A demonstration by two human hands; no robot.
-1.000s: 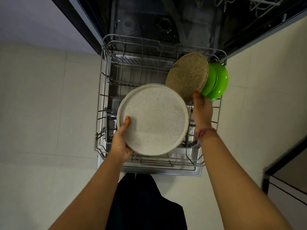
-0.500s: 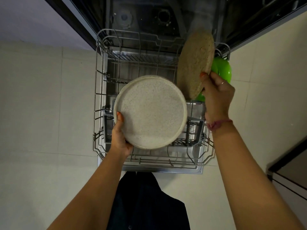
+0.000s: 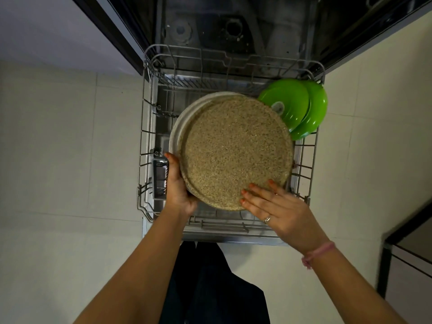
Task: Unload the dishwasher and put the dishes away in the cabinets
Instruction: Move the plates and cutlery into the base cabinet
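Plates stacked above dishwasher rack (image 3: 149,127): brown plate (image 3: 236,153) lay on white plate (image 3: 184,118), left hand (image 3: 178,190) gripping the stack's edge, right hand (image 3: 278,206) flat, fingers spread, on brown plate.

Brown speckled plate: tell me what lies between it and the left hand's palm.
In the head view, the white plate lies under the brown speckled plate, its rim showing at the upper left; the left hand grips the stack's edge.

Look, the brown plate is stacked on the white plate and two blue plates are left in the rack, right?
Not quite: the two plates left in the rack are green, not blue, as the head view shows. The brown plate does lie on the white plate.
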